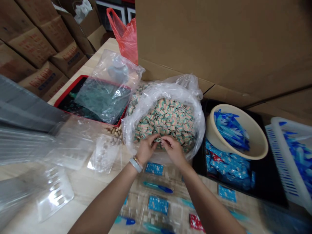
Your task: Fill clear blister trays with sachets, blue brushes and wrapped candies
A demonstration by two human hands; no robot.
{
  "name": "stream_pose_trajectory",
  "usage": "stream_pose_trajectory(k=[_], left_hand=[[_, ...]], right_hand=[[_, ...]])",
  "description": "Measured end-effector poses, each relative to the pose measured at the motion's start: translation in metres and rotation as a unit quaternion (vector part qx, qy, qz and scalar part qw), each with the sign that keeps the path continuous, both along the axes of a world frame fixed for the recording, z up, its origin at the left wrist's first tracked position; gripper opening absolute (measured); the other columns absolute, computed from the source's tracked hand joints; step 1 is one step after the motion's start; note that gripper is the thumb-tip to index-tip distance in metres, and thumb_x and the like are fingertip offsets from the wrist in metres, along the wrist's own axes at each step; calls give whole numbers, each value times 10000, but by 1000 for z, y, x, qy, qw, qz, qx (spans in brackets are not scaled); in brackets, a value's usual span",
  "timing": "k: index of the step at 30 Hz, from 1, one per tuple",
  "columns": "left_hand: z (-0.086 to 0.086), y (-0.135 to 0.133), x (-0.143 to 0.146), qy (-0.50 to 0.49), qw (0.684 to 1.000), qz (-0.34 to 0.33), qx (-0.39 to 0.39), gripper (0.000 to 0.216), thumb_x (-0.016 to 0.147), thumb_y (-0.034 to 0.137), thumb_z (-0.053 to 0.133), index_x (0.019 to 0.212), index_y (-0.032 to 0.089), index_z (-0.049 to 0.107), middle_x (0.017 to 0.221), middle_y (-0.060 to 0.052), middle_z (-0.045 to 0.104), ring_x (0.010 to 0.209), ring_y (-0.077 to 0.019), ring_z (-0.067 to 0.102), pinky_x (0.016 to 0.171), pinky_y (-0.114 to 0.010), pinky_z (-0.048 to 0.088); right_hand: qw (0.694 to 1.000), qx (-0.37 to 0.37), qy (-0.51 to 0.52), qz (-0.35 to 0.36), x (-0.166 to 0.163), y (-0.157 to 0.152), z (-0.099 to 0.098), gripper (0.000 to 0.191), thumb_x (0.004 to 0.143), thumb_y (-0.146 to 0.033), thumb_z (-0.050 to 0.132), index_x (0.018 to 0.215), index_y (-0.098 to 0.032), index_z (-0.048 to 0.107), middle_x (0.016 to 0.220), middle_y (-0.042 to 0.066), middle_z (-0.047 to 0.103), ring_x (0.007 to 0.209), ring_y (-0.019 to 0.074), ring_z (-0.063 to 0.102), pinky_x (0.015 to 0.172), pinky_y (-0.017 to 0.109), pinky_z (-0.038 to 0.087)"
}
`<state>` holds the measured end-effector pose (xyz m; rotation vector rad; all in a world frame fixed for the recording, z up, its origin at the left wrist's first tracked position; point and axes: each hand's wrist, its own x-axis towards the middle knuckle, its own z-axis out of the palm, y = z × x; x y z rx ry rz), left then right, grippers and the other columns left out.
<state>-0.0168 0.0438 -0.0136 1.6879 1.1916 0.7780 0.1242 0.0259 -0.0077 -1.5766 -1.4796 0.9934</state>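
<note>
A clear plastic bag (185,94) full of small striped erasers (170,118) sits open on the wooden table (80,188). Both my hands meet at its near edge. My left hand (145,150), with a bracelet at the wrist, and my right hand (173,149) pinch a short stack of erasers (158,139) between their fingertips. In front of the hands lie clear blister trays (158,198) holding blue packets and blue pens.
A cream bowl (253,130) of blue pens rests on a black tray (270,182) with blue packets. A white basket (290,156) stands at right. A red-rimmed tray (70,97) under clear bags, peanuts (115,130), stacked empty blister trays (56,191) and cardboard boxes (219,42) surround the spot.
</note>
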Motion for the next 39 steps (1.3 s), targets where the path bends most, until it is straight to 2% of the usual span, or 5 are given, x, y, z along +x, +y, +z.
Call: stream_pose_trajectory(k=[6,16,22,31,39], left_hand=[[-3,-2,1,45,997,-34,47,402,805,130,398,1203,171,433,1163,-90,539,1071,-166,490,923,-345,395],[4,-9,7,54,998,29,-33,399,800,126,341,1181,107,457,1175,-131,525,1076,-187,497,938,-351,391],[10,-24,-5,47,999,18,-20,476,747,51,332,1214,103,409,1208,-139,492,1093,-189,476,950,-360,378],[19,48,-30,171,979,56,97,370,683,140,551,1053,134,553,1034,-111,531,966,-228,505,858,-372,420],[18,49,-39,45,993,100,-54,152,714,180,532,818,149,639,714,-32,633,632,-137,566,609,-245,481]], right_hand=[[1000,1,6,-16,-3,0,-6,218,756,-223,440,907,-207,596,880,44,618,760,162,572,685,303,461],[995,-13,-92,-35,-26,-10,-3,277,779,-210,398,995,-192,572,962,84,624,862,200,570,776,367,438],[992,-17,-125,28,-41,-6,2,292,738,-117,389,963,-183,563,919,77,615,841,196,564,756,345,441],[958,-10,-280,66,-41,-14,-9,246,720,-49,411,839,-184,579,893,112,595,849,226,546,732,344,433],[994,44,-95,24,-25,7,10,189,738,-185,468,875,-207,597,919,65,574,855,183,534,743,330,446]])
